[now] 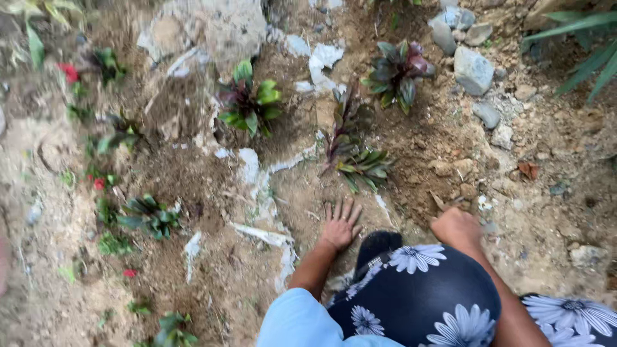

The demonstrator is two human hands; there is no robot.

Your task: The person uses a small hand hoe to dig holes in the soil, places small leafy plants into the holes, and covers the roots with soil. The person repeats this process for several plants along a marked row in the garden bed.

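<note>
Fingers of left hand (340,225) spread flat on soil (302,193); right hand (457,228) fisted, contents unclear.

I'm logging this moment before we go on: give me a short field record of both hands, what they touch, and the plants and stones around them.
left hand: left hand flat on the bare soil, fingers spread, holding nothing
right hand: right hand closed in a fist grip on a small stick-like tool poking the dirt; tool partly hidden
nearest plant: small green and purple plant, just beyond the left hand
other plants: green-leafed plant; dark red plant
stones: grey stone at upper right
clothing: dark flowered garment
</note>
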